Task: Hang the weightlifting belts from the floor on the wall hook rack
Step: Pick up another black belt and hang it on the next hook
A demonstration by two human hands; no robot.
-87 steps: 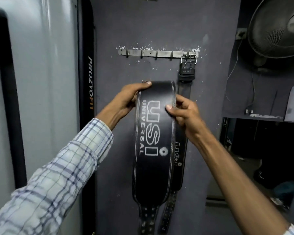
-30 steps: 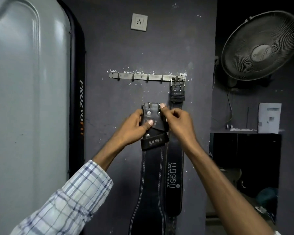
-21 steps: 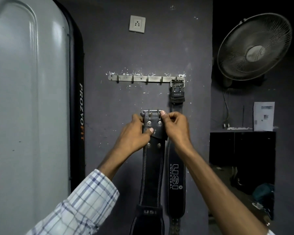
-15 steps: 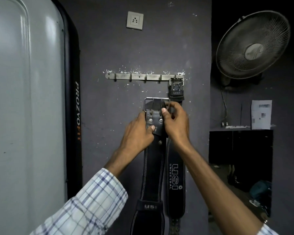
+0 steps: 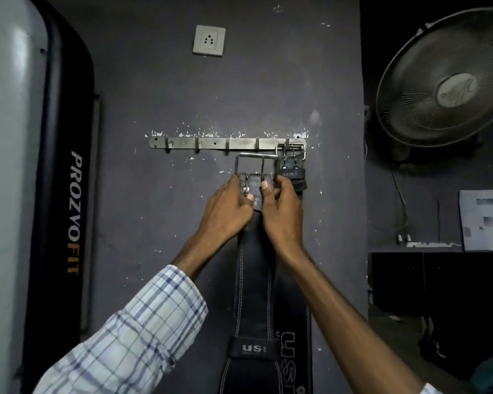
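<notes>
"What's he got hold of?"

"A black leather belt [image 5: 255, 280]. The left grip [image 5: 228, 211], the one with the checked sleeve [image 5: 143, 322], is clamped on the riveted strap end just under the buckle [image 5: 256, 163], thumb across the front. The right grip [image 5: 282, 214] pinches the same strap end from the other side, thumb also on the front. The two hands are touching."

"And where's the belt against the rack?"

"Held flat to the grey wall [image 5: 168, 223]. Its steel buckle frame stands upright just below the hook rack [image 5: 211, 143], beneath the second hook from the right. Whether it touches that hook, I can't tell. The rest hangs straight down between his forearms: white stitching along both edges and a keeper loop marked USI lower down."

"Anything on the rack itself?"

"One. A second belt [image 5: 295, 351] hangs by its own buckle [image 5: 292, 150] from the rightmost hook, just beside the held one and partly behind it, with white USI lettering down its broad part. The rack is a flat, dull metal strip, with chipped paint above it."

"What else is around?"

"A white wall socket [image 5: 209, 41] higher up, a round caged fan [image 5: 450, 86] on the right, and a tall padded panel [image 5: 57, 194] lettered PROZVOFIT on the left."
</notes>
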